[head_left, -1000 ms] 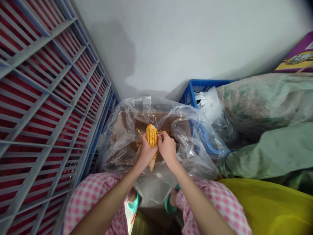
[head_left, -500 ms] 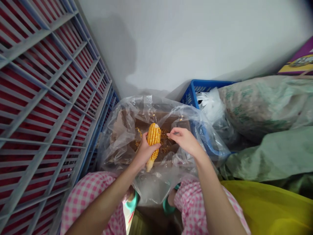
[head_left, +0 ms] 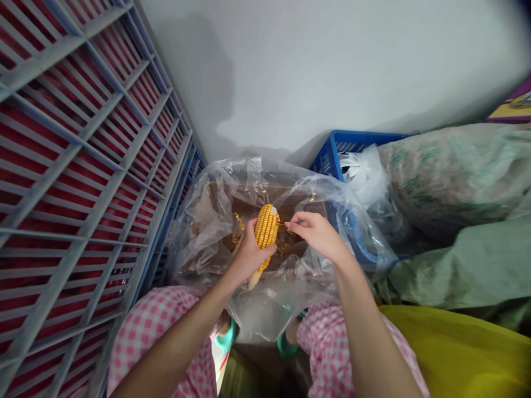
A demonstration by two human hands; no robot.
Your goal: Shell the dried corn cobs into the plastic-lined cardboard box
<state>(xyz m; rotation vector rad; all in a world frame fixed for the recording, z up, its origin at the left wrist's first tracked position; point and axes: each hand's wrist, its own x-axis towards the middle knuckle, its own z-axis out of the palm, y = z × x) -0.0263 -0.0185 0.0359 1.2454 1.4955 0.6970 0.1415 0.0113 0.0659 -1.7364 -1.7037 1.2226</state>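
My left hand (head_left: 249, 251) is wrapped round a yellow corn cob (head_left: 266, 225), thumb across its near side. The cob tilts with its pale bare tip up and its stalk end down toward me. A little to its right, apart from the cob, my right hand (head_left: 311, 232) is closed with thumb and forefinger pinched together; what they hold, if anything, is too small to name. Below both hands lies a cardboard box (head_left: 211, 207) lined with a clear plastic bag (head_left: 193, 243). Loose corn kernels (head_left: 284, 240) are scattered in the box.
Stacked plastic crates (head_left: 120, 171) rise at the left. On the right are a blue basket (head_left: 332, 152) with a white plastic bag (head_left: 367, 177), a stuffed sack (head_left: 452, 171) and a yellow bag (head_left: 452, 354). A white wall (head_left: 290, 72) stands behind.
The view has shifted slightly. The cob has turned a little in my left hand and leans more to the right. My right hand stays pinched beside it.
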